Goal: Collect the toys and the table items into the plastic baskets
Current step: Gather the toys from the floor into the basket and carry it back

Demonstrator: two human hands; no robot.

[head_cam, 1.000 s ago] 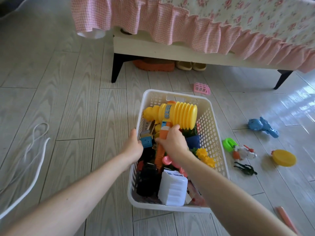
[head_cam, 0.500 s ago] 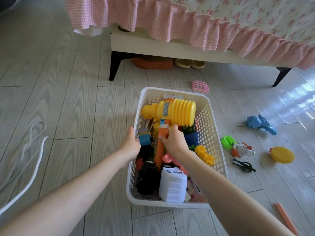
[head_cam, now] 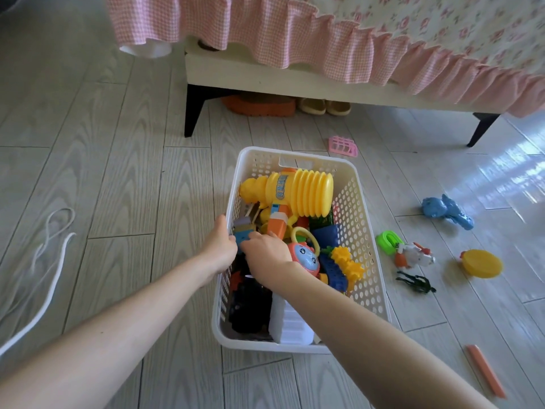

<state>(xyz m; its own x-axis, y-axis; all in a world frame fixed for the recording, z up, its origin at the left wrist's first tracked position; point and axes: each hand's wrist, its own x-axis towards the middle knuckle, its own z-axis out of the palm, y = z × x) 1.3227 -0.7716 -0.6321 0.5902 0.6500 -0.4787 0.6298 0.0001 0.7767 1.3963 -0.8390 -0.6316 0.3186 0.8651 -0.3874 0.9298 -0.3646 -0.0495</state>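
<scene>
A white perforated plastic basket [head_cam: 363,231] stands on the floor, filled with toys: a yellow accordion hammer [head_cam: 306,193], a pink clock toy [head_cam: 305,256], a small blue block toy [head_cam: 244,231], gear bricks and a white container [head_cam: 290,323]. My left hand [head_cam: 221,246] grips the basket's left rim. My right hand [head_cam: 265,253] is inside the basket, palm down, fingers reaching to the blue block toy; its fingertips are hidden. On the floor to the right lie a blue toy [head_cam: 445,211], a green piece [head_cam: 387,242], a white-orange figure [head_cam: 414,256], a yellow disc [head_cam: 482,264] and a dark green figure [head_cam: 415,283].
A bed with a pink frilled skirt spans the back, its black leg [head_cam: 193,110] just beyond the basket, shoes beneath. A small pink toy basket [head_cam: 343,146] lies behind the white one. There is an orange stick [head_cam: 485,370] at right front and a white cord [head_cam: 50,261] at left.
My right hand let go of the hammer's orange handle and moved left toward the blue block, uncovering the pink clock toy. My left hand stays on the rim.
</scene>
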